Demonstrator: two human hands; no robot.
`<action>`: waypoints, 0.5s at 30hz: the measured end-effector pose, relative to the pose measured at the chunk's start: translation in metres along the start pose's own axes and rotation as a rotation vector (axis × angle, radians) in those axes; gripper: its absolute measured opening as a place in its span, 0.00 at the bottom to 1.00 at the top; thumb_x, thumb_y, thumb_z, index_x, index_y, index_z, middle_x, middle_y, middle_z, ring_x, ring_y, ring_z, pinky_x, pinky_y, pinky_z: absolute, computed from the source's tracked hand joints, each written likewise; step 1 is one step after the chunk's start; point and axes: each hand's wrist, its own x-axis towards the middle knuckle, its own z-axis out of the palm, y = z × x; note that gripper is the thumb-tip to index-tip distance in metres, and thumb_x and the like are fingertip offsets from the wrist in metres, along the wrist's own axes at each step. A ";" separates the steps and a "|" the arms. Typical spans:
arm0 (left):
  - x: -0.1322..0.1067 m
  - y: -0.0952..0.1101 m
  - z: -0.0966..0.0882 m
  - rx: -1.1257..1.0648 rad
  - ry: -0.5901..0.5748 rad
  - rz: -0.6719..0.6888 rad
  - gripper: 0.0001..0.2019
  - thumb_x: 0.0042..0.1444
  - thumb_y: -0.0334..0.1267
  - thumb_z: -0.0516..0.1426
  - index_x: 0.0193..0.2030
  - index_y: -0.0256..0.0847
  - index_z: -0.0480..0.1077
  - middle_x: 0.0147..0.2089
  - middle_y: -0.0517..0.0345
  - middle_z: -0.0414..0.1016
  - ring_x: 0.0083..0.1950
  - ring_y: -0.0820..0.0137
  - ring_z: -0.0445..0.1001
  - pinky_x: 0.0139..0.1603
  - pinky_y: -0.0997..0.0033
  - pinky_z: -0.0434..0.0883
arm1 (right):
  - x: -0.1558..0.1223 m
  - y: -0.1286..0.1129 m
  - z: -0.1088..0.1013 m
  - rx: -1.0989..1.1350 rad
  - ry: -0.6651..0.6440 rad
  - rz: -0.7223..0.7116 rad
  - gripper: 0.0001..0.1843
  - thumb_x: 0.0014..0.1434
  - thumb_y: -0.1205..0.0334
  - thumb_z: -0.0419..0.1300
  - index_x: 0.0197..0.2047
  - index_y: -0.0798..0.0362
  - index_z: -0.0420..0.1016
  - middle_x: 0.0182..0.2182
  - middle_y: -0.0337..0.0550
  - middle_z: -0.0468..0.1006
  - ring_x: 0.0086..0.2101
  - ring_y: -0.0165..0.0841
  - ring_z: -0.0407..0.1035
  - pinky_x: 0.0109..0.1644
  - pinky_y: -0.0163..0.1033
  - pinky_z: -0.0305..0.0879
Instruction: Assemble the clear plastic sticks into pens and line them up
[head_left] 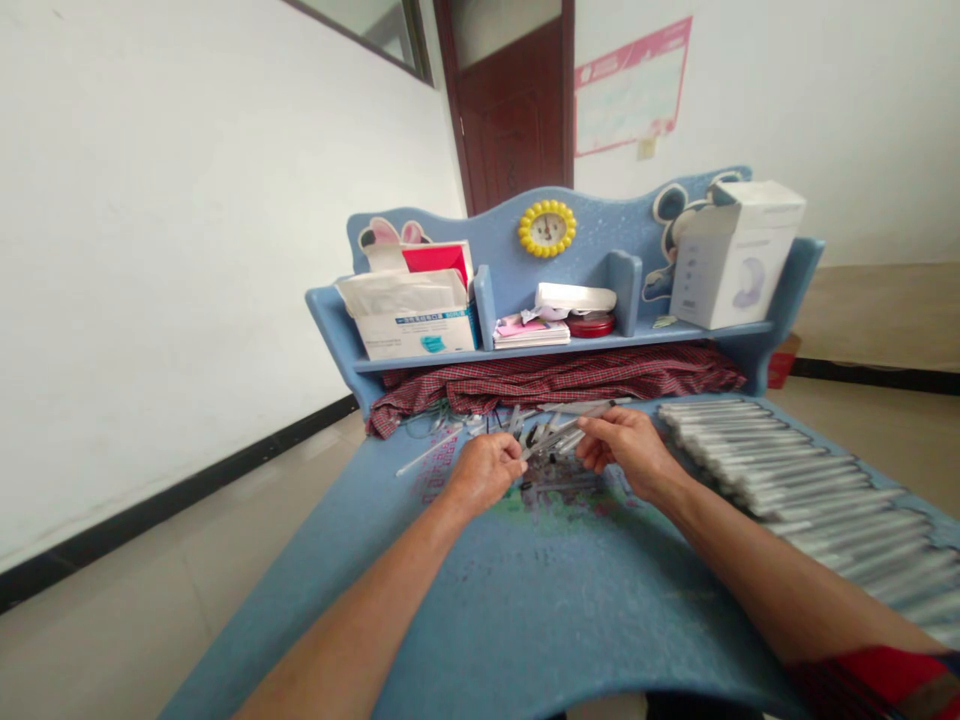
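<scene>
A slim clear pen barrel (553, 438) slants between my hands above the blue desk. The fingers of my left hand (486, 472) pinch its lower left end. Closed around its upper right end are the thumb and fingers of my right hand (628, 452). Behind and beneath the hands lies a loose heap of clear pen parts (517, 420) and small black pieces, partly covered by the fingers. To the right of my right hand, many assembled-looking clear pens (795, 490) lie side by side in a long stack, partly hidden by my forearm.
The blue desk (570, 610) has a raised shelf (555, 353) at its back. On it stand a mask box (420, 332), booklets (529, 335), a red round tin (591, 325) and a white carton (739, 260). Checked red cloth (555, 378) lies under the shelf.
</scene>
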 end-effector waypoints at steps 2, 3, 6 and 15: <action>0.000 0.002 0.000 -0.022 -0.004 0.001 0.05 0.42 0.37 0.56 0.25 0.37 0.68 0.18 0.66 0.63 0.22 0.75 0.63 0.22 0.78 0.57 | -0.001 0.000 0.000 -0.002 0.002 -0.008 0.12 0.46 0.56 0.60 0.19 0.56 0.68 0.16 0.44 0.74 0.14 0.27 0.65 0.16 0.30 0.58; -0.001 0.002 -0.001 -0.033 -0.008 0.002 0.05 0.42 0.36 0.56 0.25 0.37 0.68 0.18 0.66 0.63 0.22 0.76 0.63 0.22 0.78 0.57 | -0.001 -0.001 0.000 -0.001 0.002 -0.010 0.12 0.46 0.56 0.60 0.19 0.56 0.68 0.16 0.43 0.74 0.14 0.27 0.65 0.16 0.30 0.58; -0.001 0.005 -0.001 -0.076 -0.028 0.006 0.04 0.42 0.36 0.56 0.24 0.37 0.67 0.17 0.66 0.62 0.21 0.76 0.61 0.22 0.78 0.56 | -0.002 -0.002 0.000 0.012 0.006 -0.008 0.12 0.46 0.56 0.60 0.20 0.56 0.68 0.16 0.43 0.74 0.14 0.27 0.65 0.16 0.30 0.58; -0.005 0.014 -0.004 -0.244 -0.081 0.014 0.06 0.42 0.37 0.57 0.26 0.37 0.68 0.18 0.67 0.61 0.21 0.78 0.60 0.23 0.78 0.57 | -0.003 -0.005 -0.002 0.078 -0.038 0.000 0.11 0.45 0.58 0.61 0.20 0.56 0.67 0.16 0.43 0.74 0.14 0.28 0.66 0.16 0.31 0.59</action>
